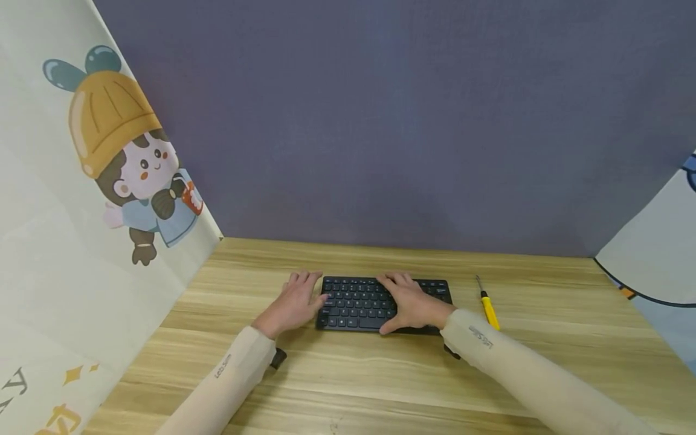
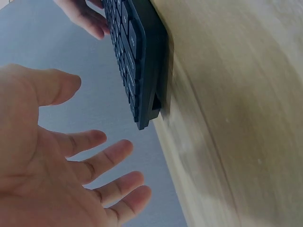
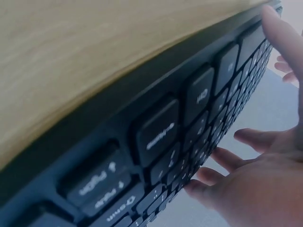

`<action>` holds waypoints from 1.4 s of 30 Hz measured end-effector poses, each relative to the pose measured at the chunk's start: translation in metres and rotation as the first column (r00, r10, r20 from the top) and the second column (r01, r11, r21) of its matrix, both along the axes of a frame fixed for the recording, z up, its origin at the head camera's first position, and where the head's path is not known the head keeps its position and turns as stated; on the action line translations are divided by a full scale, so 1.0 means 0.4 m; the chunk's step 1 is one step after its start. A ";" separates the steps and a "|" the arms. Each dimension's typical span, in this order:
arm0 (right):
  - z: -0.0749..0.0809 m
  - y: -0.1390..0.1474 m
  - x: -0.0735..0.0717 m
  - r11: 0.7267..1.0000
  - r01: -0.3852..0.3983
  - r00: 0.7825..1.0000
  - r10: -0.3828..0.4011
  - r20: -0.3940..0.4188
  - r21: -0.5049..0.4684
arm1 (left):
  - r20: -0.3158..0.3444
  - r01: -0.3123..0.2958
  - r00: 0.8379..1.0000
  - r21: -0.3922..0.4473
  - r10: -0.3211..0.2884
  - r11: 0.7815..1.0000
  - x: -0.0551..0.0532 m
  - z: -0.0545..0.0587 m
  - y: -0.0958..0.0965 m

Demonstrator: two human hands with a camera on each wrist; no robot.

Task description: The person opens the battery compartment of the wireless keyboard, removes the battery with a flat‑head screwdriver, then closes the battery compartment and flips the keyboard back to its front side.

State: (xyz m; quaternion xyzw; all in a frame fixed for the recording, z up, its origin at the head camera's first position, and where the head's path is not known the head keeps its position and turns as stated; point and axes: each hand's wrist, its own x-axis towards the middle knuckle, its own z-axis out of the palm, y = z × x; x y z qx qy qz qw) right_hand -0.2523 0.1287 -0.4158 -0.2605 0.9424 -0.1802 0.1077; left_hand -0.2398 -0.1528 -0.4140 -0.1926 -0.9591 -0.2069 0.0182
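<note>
The right hand (image 1: 415, 304) has a wide grip over the keyboard (image 1: 353, 302), thumb towards the front edge, seemingly to span its depth. The left hand (image 1: 289, 306), grip also wide, is by its left end. The keyboard sits on the counter (image 1: 337, 380), keys (image 3: 198, 93) reading Ctrl, PgUp, PgDn. A screwdriver (image 1: 490, 312) lies apart, perhaps out of the way.

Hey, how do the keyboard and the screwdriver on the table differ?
Shape: the keyboard is a wide, flat rectangle; the screwdriver is slim and much smaller.
Colour: the keyboard is black, while the screwdriver has a mostly yellow handle.
Pose: the keyboard's long side runs left to right; the screwdriver points away from the person.
Shared: both lie on the wooden table.
</note>
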 end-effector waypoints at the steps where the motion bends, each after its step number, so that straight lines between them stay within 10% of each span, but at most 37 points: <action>1: -0.001 -0.002 0.000 1.000 -0.001 1.000 0.001 -0.006 0.008 | 0.004 0.000 1.000 -0.003 0.000 1.000 -0.001 -0.002 0.000; 42: 0.007 -0.012 -0.015 1.000 0.007 0.995 -0.004 -0.099 0.027 | 0.050 0.000 0.999 0.089 -0.004 0.996 -0.008 0.012 0.038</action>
